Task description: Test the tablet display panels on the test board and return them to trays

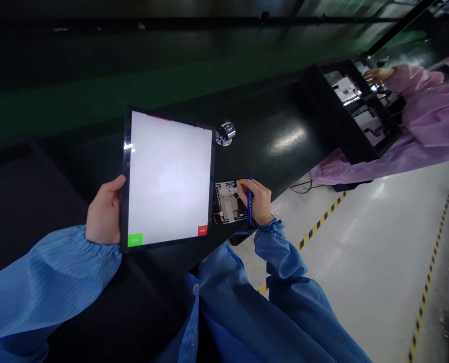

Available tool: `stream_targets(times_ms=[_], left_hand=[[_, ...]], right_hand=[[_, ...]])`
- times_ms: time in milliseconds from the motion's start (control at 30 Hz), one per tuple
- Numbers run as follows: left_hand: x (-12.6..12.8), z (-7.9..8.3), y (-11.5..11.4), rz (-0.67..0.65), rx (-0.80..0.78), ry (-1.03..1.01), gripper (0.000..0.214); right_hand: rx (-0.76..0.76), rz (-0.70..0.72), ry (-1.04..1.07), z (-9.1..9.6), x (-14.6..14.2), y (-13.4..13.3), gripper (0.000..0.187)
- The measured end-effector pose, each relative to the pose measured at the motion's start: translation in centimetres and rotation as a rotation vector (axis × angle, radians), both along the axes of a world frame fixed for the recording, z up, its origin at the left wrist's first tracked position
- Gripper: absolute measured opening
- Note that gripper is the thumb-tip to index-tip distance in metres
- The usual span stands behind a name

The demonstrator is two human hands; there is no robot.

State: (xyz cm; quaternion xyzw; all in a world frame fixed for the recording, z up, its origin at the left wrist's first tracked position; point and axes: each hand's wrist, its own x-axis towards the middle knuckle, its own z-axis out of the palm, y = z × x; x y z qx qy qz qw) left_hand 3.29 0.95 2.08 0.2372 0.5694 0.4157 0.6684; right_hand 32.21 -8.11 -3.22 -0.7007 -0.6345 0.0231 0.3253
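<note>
My left hand (105,212) grips the left edge of a flat display panel (171,176), thumb at its frame. The panel is lit white, with a green box in its lower left corner and a red one in its lower right. To its right, my right hand (258,199) is closed around a blue pen (249,201), held nearly upright. Beneath the fingers of that hand is a circuit board (228,201) with pale strips and a thin red wire at its corner. A shiny metal tally counter (225,132) stands beyond the panel's upper right corner.
A dark green bench (270,116) runs off to the right. On it stands a black divided rack (345,111) holding pale items. Beyond it works a person in a pink sleeve (417,80). Yellow-and-black tape (323,220) marks the pale floor.
</note>
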Motion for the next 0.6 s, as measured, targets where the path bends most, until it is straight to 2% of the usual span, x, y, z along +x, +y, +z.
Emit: stream_targets(times_ms=[100,167,233,333,433,600], left_hand=[[0.4,0.9,0.0,0.098,0.048,0.168,0.009],[0.5,1.2,0.1,0.147,0.116,0.353,0.011],[0.4,1.0,0.2,0.137,0.177,0.497,0.013],[0.0,0.4,0.3,0.107,0.216,0.597,0.013],[0.2,0.5,0.1,0.12,0.206,0.554,0.013],[1.0,1.4,0.0,0.159,0.224,0.324,0.016]], right_hand=[[-0.012,-0.016,0.07,0.9,-1.0,-0.4,0.013],[-0.076,0.032,0.128,1.8,-2.1,-0.6,0.007],[-0.184,0.109,0.161,2.5,-3.2,-0.6,0.009],[-0.321,0.158,0.158,3.2,-4.1,-0.1,0.016],[-0.397,0.157,0.131,3.5,-4.0,0.6,0.017],[-0.474,0.152,0.04,4.0,-4.1,1.5,0.021]])
